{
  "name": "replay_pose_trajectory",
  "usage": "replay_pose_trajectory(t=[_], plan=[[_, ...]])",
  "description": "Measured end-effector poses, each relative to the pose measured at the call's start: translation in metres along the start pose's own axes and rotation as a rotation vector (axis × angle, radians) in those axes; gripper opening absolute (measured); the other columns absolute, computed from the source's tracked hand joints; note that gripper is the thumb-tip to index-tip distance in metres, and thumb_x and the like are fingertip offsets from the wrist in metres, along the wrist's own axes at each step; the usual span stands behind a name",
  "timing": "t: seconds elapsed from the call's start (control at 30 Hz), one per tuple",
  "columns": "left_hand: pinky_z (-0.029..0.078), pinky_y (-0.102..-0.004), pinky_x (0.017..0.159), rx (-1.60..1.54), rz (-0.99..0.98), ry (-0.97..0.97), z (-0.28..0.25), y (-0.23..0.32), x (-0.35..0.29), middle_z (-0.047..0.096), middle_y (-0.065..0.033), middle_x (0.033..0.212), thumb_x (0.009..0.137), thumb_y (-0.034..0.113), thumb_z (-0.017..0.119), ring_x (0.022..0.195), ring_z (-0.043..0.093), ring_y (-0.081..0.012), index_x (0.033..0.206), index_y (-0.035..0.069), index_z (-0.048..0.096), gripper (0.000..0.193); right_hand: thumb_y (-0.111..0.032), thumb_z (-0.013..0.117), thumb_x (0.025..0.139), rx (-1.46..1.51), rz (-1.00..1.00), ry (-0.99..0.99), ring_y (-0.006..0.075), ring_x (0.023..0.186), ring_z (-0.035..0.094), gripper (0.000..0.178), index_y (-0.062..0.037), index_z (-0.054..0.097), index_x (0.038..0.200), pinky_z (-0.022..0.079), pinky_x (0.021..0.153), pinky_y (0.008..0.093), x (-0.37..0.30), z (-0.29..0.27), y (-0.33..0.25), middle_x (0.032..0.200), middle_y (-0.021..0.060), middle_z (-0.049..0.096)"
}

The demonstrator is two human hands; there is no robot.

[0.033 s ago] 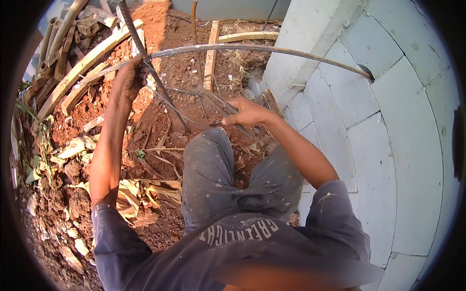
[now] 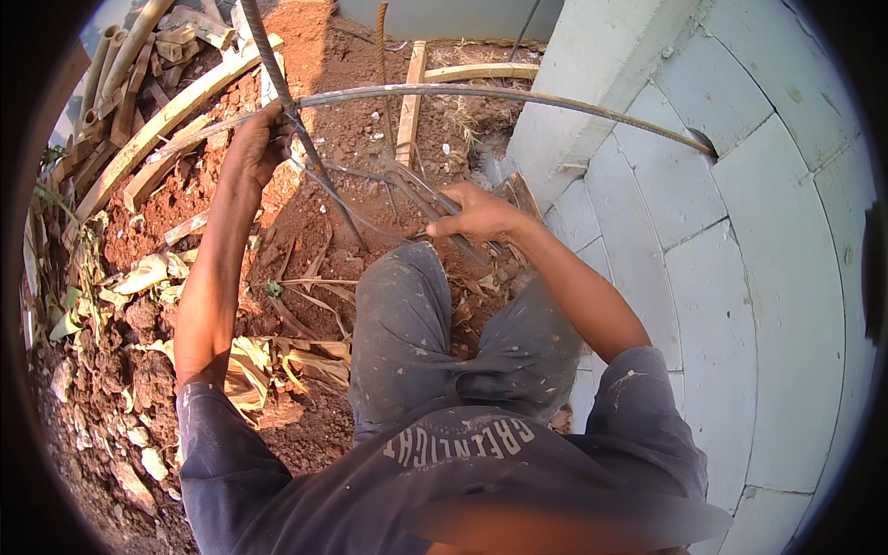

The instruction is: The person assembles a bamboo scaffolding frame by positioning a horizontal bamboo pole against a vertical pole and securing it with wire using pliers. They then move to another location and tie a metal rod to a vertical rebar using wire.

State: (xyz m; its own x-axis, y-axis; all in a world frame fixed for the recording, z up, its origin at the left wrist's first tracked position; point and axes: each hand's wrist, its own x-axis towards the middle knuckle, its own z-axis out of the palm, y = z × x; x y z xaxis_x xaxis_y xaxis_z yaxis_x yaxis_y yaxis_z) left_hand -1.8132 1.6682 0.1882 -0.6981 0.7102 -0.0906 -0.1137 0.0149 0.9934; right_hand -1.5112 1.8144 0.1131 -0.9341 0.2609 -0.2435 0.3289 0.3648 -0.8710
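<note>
My right hand (image 2: 476,215) is closed around the handles of dark metal pincers (image 2: 412,185), their head pointing toward the upper left. A thin tie wire (image 2: 356,172) runs between the pincers' head and a crossing of two bars; whether the jaws grip it I cannot tell. At that crossing, the fingers of my left hand (image 2: 259,146) are curled closed against an upright ribbed steel bar (image 2: 270,65). A long horizontal bar (image 2: 444,90) passes behind it. What the left fingertips pinch is partly hidden. More wire hangs in a loop below the crossing.
The horizontal bar enters a hole in the grey block wall (image 2: 712,277) on the right, passing a pale concrete column (image 2: 592,83). Timber scraps (image 2: 166,139) are piled at the far left. A rusty bar (image 2: 381,46) stands beyond. Reddish soil and dry leaves (image 2: 250,370) cover the ground.
The pincers have turned slightly in my right hand, and their head shows more clearly. The whole view has shifted a little; my left hand stays at the crossing.
</note>
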Motion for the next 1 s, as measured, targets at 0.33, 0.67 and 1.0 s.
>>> replay_pose_trajectory(t=[0.33, 0.67, 1.0], plan=[[0.045, -0.0281, 0.051, 0.077, -0.027, -0.048, 0.015, 0.01, 0.006, 0.054, -0.0007, 0.065, 0.094, 0.014, 0.051, 0.052, 0.047, -0.0119, 0.086, 0.003, 0.06, 0.016, -0.019, 0.059, 0.092, 0.079, 0.038, -0.021, 0.0172, 0.08, 0.063, 0.049, -0.0078, 0.043, 0.137, 0.055, 0.054, 0.0328, -0.014, 0.008, -0.115, 0.09, 0.0066, 0.061], [0.051, -0.0368, 0.052, 0.366, 0.087, -0.042, 0.013, 0.011, 0.02, 0.065, -0.0154, 0.073, 0.089, 0.011, 0.055, 0.061, 0.062, -0.0256, 0.1, 0.0, 0.064, 0.018, -0.031, 0.06, 0.092, -0.097, 0.136, 0.017, 0.0266, 0.092, 0.057, 0.065, -0.0079, 0.03, 0.146, 0.061, 0.074, 0.0403, -0.011, -0.011, -0.155, 0.102, 0.0145, 0.052], [0.05, -0.0264, 0.053, -0.013, -0.127, -0.003, 0.019, 0.016, -0.002, 0.066, -0.0028, 0.086, 0.095, 0.024, 0.056, 0.066, 0.059, -0.0159, 0.109, 0.013, 0.065, 0.02, -0.041, 0.063, 0.089, -0.796, 0.108, 0.093, 0.0229, 0.094, 0.056, 0.073, -0.0182, 0.028, 0.149, 0.048, 0.092, 0.0492, -0.005, -0.008, -0.186, 0.108, 0.0143, 0.056]])
